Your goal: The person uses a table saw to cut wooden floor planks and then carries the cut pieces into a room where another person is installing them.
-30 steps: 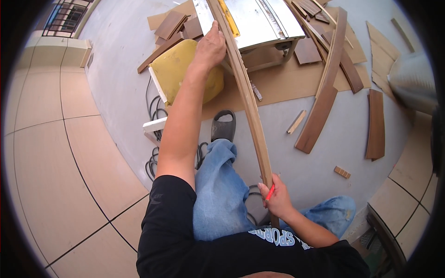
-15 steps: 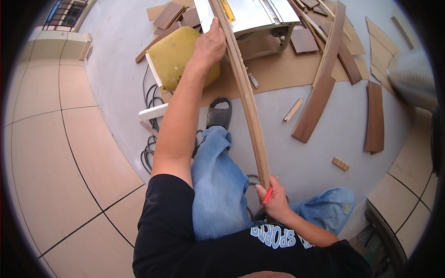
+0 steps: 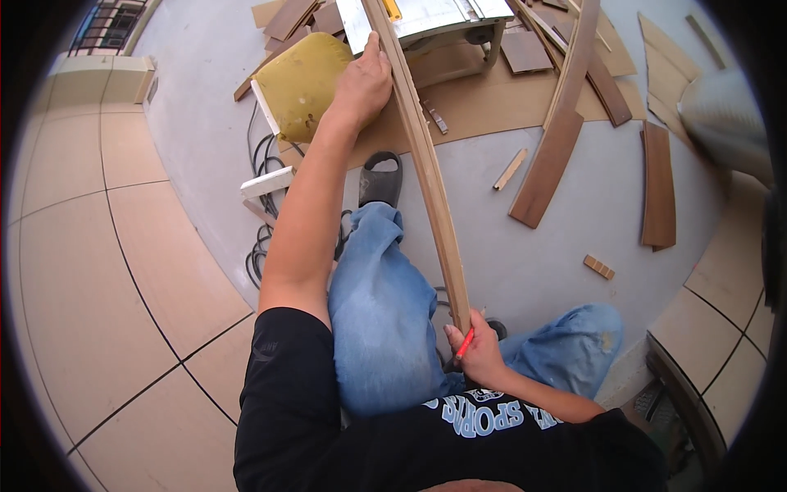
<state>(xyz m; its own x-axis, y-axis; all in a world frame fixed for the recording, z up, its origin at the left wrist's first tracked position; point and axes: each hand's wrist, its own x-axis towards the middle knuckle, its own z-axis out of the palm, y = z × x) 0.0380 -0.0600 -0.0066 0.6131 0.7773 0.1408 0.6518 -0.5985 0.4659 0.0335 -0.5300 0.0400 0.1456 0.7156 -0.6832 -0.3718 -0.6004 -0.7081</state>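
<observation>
A long wooden plank (image 3: 429, 176), seen on its narrow edge, runs from close to my body up to the metal-topped table saw (image 3: 443, 26). My left hand (image 3: 363, 84) is closed on the plank's far part from the left, index finger stretched along it. Its underside fingers are hidden. At the near end, my right hand (image 3: 478, 354) grips the plank and also holds a slim red pencil or marker (image 3: 466, 344) against it. A yellow plastic panel (image 3: 302, 86) lies just left of my left hand.
Brown floor planks (image 3: 548, 172) and offcuts lie on cardboard (image 3: 484, 111) and grey floor at the right. A small wood block (image 3: 599, 267) sits nearer. Black cables (image 3: 258, 250) coil left of my leg. A silver cylinder (image 3: 725, 115) stands at far right.
The floor and saw have shifted slightly upward and left in the view. Both hands keep their hold on the plank, and the red pencil or marker stays in my right hand.
</observation>
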